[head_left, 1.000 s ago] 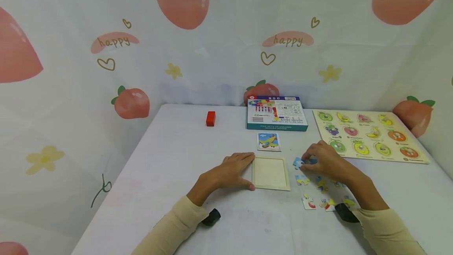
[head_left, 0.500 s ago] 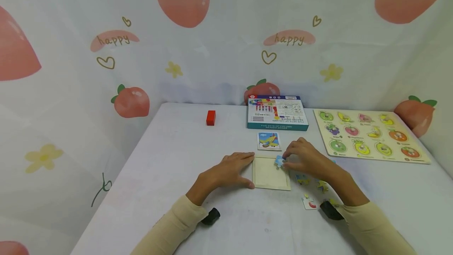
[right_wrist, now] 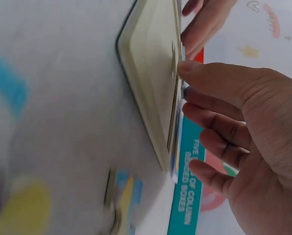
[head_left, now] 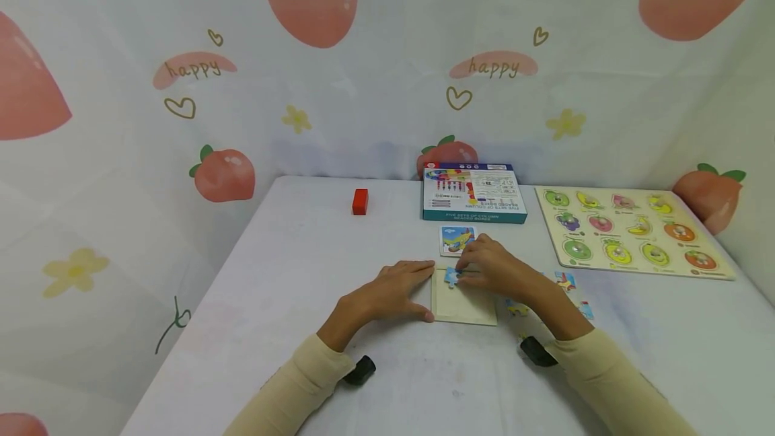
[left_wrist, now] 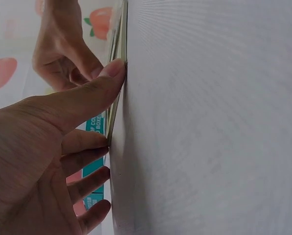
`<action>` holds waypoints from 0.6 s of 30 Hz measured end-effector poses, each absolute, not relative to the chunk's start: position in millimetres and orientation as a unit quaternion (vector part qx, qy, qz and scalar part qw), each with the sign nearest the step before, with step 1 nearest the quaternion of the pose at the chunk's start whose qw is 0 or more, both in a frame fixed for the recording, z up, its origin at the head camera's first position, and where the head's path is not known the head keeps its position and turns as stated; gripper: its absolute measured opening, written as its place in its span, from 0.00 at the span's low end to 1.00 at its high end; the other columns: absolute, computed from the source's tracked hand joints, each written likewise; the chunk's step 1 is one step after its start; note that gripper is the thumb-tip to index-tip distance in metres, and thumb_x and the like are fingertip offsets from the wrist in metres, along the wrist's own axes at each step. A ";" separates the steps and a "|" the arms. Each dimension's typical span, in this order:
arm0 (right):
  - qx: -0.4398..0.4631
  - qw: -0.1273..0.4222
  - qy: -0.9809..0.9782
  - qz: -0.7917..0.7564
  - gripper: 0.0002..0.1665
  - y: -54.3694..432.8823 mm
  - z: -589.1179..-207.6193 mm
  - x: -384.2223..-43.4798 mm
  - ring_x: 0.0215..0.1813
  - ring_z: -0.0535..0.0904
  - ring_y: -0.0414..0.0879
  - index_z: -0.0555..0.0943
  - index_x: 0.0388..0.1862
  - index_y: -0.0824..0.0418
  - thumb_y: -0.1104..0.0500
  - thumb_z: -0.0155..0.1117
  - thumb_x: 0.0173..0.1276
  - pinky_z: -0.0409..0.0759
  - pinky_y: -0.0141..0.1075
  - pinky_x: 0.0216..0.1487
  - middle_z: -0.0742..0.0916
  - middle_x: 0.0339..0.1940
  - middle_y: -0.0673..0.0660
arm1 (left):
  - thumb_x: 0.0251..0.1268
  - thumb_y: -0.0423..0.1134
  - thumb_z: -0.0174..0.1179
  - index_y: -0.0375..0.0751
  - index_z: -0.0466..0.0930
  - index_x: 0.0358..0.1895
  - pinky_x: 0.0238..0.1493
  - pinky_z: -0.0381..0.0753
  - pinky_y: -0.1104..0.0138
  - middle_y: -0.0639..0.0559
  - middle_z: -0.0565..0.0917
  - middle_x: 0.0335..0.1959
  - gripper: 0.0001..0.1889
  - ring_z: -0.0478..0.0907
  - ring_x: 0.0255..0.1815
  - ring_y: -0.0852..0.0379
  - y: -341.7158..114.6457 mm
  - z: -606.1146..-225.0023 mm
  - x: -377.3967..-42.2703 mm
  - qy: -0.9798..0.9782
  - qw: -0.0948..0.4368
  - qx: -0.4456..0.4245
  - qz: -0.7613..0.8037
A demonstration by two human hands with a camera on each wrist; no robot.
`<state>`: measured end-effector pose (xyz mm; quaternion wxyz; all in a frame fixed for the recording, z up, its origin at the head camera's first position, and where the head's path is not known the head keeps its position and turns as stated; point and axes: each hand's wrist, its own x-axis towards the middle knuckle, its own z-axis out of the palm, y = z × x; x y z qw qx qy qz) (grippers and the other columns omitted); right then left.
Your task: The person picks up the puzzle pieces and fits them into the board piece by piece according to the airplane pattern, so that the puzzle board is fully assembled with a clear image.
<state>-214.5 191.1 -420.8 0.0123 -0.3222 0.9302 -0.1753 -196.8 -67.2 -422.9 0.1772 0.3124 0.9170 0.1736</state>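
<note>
A square wooden puzzle tray lies on the white table in the head view. My left hand rests along its left side, thumb and fingers spread and touching the edge. Over the tray's upper left part, my right hand pinches a light-blue jigsaw piece between thumb and fingers. In the right wrist view the thumb mostly covers that piece. Loose jigsaw pieces lie to the tray's right, some hidden under the right forearm. Just behind the tray sits a small picture card with a yellow airplane.
At the back stands a flat teal-edged box. A fruit puzzle board lies at the back right, and a red block at the back left. A patterned cloth hangs behind the table.
My right hand has picked up the blue jigsaw piece from the loose ones and carried it left over the tray, to its upper left part. The left hand has stayed in place.
</note>
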 end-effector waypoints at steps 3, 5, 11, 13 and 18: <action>-0.332 0.015 0.926 -0.178 0.09 186.2 -421.5 -215.1 0.56 0.78 0.54 0.93 0.42 0.57 0.55 0.78 0.67 0.78 0.53 0.61 0.90 0.48 0.54 | 0.64 0.59 0.73 0.48 0.59 0.85 0.80 0.61 0.47 0.56 0.62 0.86 0.50 0.57 0.85 0.51 -67.4 -423.4 -197.1 0.916 0.176 0.315 0.176; -0.336 0.020 0.924 -0.180 0.09 183.5 -422.1 -215.6 0.59 0.78 0.56 0.93 0.43 0.57 0.55 0.78 0.68 0.77 0.55 0.64 0.90 0.49 0.55 | 0.64 0.59 0.74 0.47 0.59 0.85 0.80 0.61 0.47 0.56 0.62 0.85 0.50 0.58 0.85 0.50 -67.3 -423.3 -196.9 0.915 0.176 0.316 0.179; -0.333 0.029 0.926 -0.177 0.10 178.4 -422.2 -215.6 0.60 0.78 0.57 0.93 0.45 0.58 0.56 0.78 0.68 0.77 0.55 0.64 0.90 0.49 0.55 | 0.65 0.59 0.73 0.47 0.59 0.85 0.80 0.60 0.47 0.56 0.62 0.86 0.50 0.58 0.85 0.50 -67.0 -423.6 -197.2 0.914 0.179 0.316 0.182; -0.330 0.030 0.927 -0.176 0.11 177.7 -421.6 -215.0 0.60 0.78 0.57 0.93 0.46 0.58 0.56 0.78 0.68 0.77 0.56 0.65 0.90 0.49 0.55 | 0.65 0.60 0.72 0.47 0.59 0.85 0.80 0.60 0.47 0.56 0.62 0.85 0.50 0.58 0.85 0.50 -67.1 -423.8 -197.3 0.914 0.179 0.316 0.180; -0.324 0.029 0.928 -0.180 0.12 176.7 -420.8 -214.1 0.63 0.79 0.59 0.93 0.47 0.59 0.56 0.78 0.67 0.76 0.57 0.67 0.90 0.52 0.57 | 0.66 0.61 0.72 0.48 0.59 0.85 0.80 0.61 0.47 0.56 0.62 0.85 0.50 0.57 0.85 0.51 -67.7 -423.7 -197.1 0.916 0.177 0.314 0.175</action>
